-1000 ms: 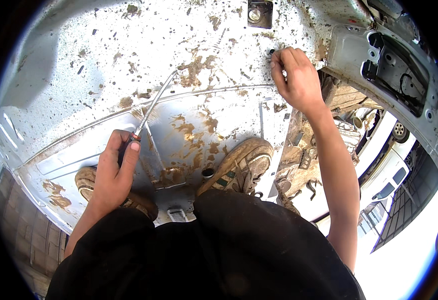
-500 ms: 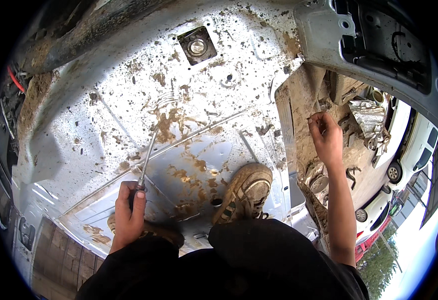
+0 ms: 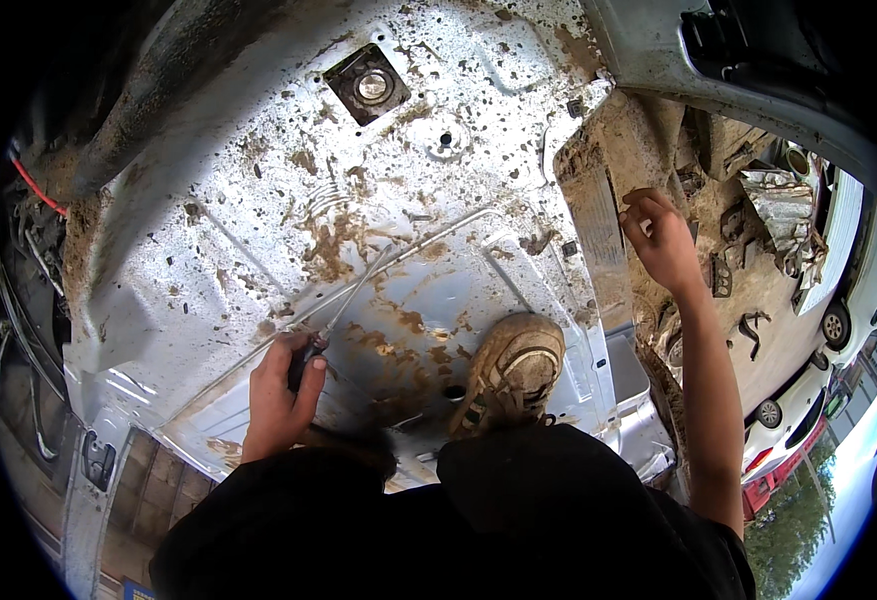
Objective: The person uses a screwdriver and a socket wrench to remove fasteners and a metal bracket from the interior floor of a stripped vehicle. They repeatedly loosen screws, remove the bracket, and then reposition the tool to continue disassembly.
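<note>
The person stands on a mud-spattered white sheet-metal body panel (image 3: 258,230), looking straight down. The left hand (image 3: 280,392) is low and close to the body, its grip clenched around the dark handle of a long screwdriver (image 3: 343,305). The thin metal shaft runs up and to the right from the fist, lying close over the panel, its tip among the brown mud streaks near the middle (whether the tip touches the metal, I cannot tell).

The right hand (image 3: 661,240) is well apart from the tool, out at the panel's right edge. Its fingers are curled loosely at the mud-caked side rail (image 3: 598,215); I cannot tell whether the grip is actually grasping anything there.

1 muddy tan shoe (image 3: 510,372) is planted on the panel between the 2 hands, toe pointing up the frame, just right of the screwdriver's handle. Above it, near the top, a square dark recess with a round metal fitting (image 3: 366,84) sits in the panel. Off to the right, beyond the rail, parked cars (image 3: 843,300) line the ground.
</note>
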Demonstrator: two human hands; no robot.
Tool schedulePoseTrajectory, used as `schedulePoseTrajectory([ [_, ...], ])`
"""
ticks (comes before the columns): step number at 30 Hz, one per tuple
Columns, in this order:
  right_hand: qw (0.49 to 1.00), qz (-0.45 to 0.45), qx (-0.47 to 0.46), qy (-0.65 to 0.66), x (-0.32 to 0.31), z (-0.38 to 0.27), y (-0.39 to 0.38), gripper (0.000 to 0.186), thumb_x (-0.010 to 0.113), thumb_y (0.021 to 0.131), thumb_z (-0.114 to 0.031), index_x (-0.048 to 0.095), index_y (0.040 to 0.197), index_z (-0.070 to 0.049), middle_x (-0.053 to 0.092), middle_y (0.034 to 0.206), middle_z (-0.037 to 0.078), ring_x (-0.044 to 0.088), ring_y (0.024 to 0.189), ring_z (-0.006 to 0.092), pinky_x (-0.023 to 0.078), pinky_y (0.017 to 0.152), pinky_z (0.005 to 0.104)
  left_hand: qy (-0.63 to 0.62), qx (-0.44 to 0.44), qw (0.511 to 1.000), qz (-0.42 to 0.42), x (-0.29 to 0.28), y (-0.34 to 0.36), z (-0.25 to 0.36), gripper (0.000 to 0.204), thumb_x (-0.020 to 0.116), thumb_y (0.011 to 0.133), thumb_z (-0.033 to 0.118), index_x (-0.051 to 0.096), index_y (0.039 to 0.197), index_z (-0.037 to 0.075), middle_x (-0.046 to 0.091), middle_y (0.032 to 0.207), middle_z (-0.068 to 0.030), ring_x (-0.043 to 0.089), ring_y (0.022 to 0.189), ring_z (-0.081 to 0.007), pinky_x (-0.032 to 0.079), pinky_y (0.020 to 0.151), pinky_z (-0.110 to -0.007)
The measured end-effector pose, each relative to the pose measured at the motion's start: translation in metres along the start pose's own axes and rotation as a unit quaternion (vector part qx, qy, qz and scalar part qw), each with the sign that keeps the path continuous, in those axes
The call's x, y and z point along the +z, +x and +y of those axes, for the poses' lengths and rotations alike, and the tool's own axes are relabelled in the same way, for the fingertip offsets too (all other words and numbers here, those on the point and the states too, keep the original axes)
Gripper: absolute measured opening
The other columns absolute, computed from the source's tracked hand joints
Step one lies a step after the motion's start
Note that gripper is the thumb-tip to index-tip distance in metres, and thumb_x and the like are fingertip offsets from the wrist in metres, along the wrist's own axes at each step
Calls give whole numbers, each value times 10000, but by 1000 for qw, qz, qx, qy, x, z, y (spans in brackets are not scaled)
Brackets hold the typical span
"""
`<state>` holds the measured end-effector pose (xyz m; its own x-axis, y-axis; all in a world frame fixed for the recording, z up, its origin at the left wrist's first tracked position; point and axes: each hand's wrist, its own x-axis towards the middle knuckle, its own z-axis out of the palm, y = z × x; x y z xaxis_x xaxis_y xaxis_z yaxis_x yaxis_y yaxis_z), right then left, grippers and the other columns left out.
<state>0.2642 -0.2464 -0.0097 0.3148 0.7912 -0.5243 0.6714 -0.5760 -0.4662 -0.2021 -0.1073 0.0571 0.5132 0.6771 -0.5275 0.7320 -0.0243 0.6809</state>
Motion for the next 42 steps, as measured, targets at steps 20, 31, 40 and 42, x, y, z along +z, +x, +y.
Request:
schedulePoseTrajectory([
  [20, 992, 90, 3, 83, 37, -47, -11, 432, 568, 867, -148, 442, 1275, -81, 509, 1207, 173, 591, 1034, 379, 491, 856, 465, 377, 263, 885, 81, -91, 70, 124, 265, 720, 832, 122, 606, 1066, 72, 631, 923, -86, 666, 740, -292, 540, 609, -385],
  [31, 958, 181, -61, 215, 33, -78, 10, 447, 599, 854, -59, 494, 1289, -60, 570, 1129, 146, 643, 839, 257, 513, 753, 380, 554, 368, 744, 67, -87, 96, 181, 197, 623, 754, 99, 580, 944, 78, 532, 802, -58, 636, 704, -211, 533, 599, -356],
  [40, 941, 206, -109, 246, 25, -115, 11, 388, 586, 867, -8, 525, 1250, -34, 582, 1096, 119, 611, 772, 221, 510, 688, 326, 569, 346, 745, 42, -69, 119, 167, 143, 632, 698, 94, 579, 823, 48, 542, 796, -65, 646, 663, -188, 528, 537, -325],
  [42, 940, 206, -110, 249, 26, -120, 13, 377, 587, 865, 0, 533, 1237, -29, 584, 1087, 113, 606, 770, 214, 509, 682, 322, 555, 341, 758, 39, -66, 122, 176, 131, 634, 693, 90, 592, 805, 35, 556, 804, -73, 649, 661, -191, 532, 530, -317],
])
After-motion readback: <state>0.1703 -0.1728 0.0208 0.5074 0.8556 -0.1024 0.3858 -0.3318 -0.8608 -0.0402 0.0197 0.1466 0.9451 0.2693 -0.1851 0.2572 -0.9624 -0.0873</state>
